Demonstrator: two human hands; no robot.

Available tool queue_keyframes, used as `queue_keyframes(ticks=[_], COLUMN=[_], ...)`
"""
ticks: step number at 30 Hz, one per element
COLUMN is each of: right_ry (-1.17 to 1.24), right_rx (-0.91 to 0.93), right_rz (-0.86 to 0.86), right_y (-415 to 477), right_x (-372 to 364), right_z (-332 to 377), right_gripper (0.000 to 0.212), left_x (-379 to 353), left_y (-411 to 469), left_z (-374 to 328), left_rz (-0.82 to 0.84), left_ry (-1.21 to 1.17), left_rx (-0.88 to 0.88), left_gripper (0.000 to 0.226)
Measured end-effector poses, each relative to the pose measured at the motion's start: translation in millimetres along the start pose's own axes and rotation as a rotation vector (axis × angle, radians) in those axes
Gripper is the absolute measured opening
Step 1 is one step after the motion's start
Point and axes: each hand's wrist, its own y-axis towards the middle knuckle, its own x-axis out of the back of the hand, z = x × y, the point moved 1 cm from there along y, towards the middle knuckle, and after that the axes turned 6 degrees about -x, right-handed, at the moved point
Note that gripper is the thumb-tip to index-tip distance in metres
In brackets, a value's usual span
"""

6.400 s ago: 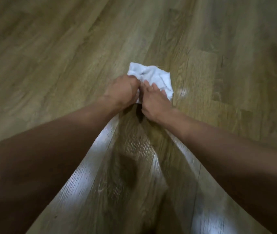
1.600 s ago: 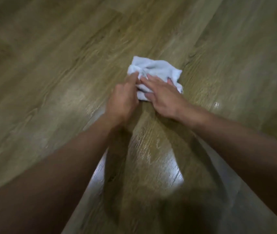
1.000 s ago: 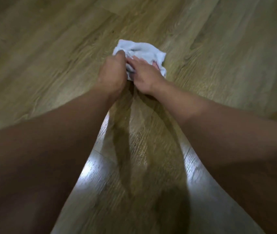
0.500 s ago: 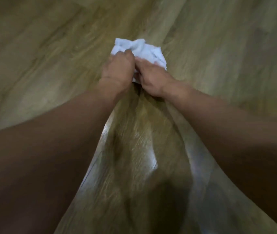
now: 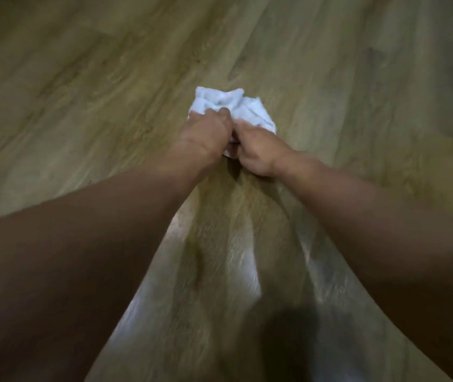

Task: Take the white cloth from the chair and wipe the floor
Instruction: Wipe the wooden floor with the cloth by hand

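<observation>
The white cloth [image 5: 243, 110] lies bunched on the wooden floor [image 5: 82, 92], a little above the middle of the head view. Its near half is hidden under both hands. My left hand [image 5: 206, 136] presses on the cloth's left side with the fingers curled into the fabric. Beside it, touching, my right hand [image 5: 255, 150] grips the cloth's near right edge. Both forearms stretch forward from the bottom corners of the view.
Wood-grain floor planks fill the whole view. A shiny reflective patch of floor [image 5: 170, 293] lies between my forearms, crossed by the arms' shadows. No chair or other object is in sight.
Over the last second the cloth has bunched up tighter under my hands. My right hand went from lying flat on it to gripping it. The view has shifted a little.
</observation>
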Motion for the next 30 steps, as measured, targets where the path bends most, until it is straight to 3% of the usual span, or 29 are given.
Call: queue_keyframes(ticks=[3, 5, 8, 12, 15, 18, 22, 26, 30], right_ry=[-0.081, -0.144, -0.265, -0.336, -0.246, -0.219, -0.305, -0.305, -0.254], right_rx=[-0.039, -0.005, 0.017, -0.106, -0.176, -0.133, -0.113, -0.191, -0.295], right_rz=[-0.064, -0.1, -0.078, 0.039, 0.008, -0.041, -0.091, -0.103, -0.1], right_y=[-33, -76, -119, -85, -75, -118, -186, -158, -143], right_x=[-9, -16, -4, 30, 33, 27, 18, 43, 58], right_z=[-5, -11, -36, -54, -56, -61, -82, -89, -89], right_gripper=[0.037, 0.044, 0.051, 0.053, 0.048, 0.04, 0.05, 0.05, 0.048], left_x=[-8, -21, -31, -24, -17, -30, -58, -36, -38], left_y=[-20, -50, -81, -43, -19, -42, -71, -44, -21], left_z=[-18, -29, -51, -67, -85, -100, -110, -130, -151], left_rz=[0.08, 0.035, 0.115, 0.225, 0.29, 0.268, 0.248, 0.167, 0.164], left_ry=[0.125, 0.154, 0.174, 0.256, 0.255, 0.421, 0.501, 0.258, 0.337], left_rx=[-0.074, -0.157, -0.22, -0.234, -0.183, -0.336, -0.603, -0.508, -0.425], left_gripper=[0.044, 0.044, 0.046, 0.055, 0.044, 0.05, 0.056, 0.039, 0.035])
